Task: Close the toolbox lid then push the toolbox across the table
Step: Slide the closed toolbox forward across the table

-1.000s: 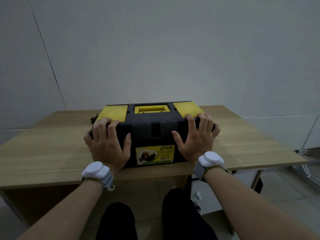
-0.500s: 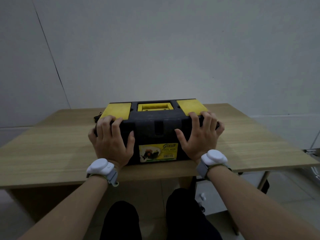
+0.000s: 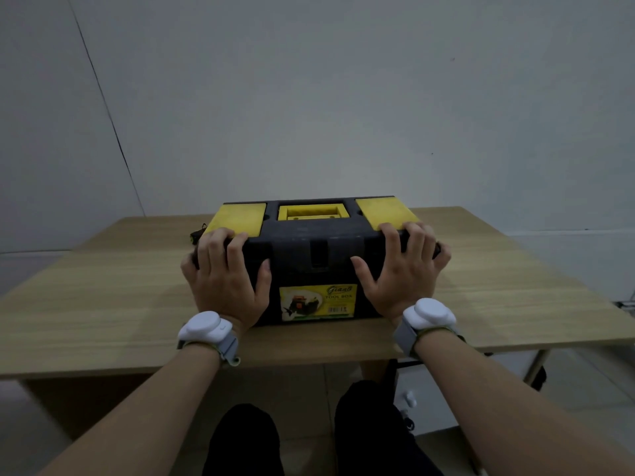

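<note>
A black toolbox [image 3: 316,249] with yellow lid panels and a yellow handle [image 3: 312,211] stands near the front edge of the wooden table [image 3: 103,304], its lid down. My left hand [image 3: 225,280] presses flat on the box's front left, fingers curled over the lid's edge. My right hand [image 3: 398,276] does the same on the front right. A yellow label [image 3: 318,302] shows between my hands. Both wrists carry white bands.
A small dark object [image 3: 196,234] lies just behind the box's left corner. Bare tabletop stretches beyond and to both sides of the box, up to a grey wall [image 3: 309,97]. My legs are under the table's front edge.
Both hands have stayed on the box's front while it slid a little away from me across the table. The lid stays down.
</note>
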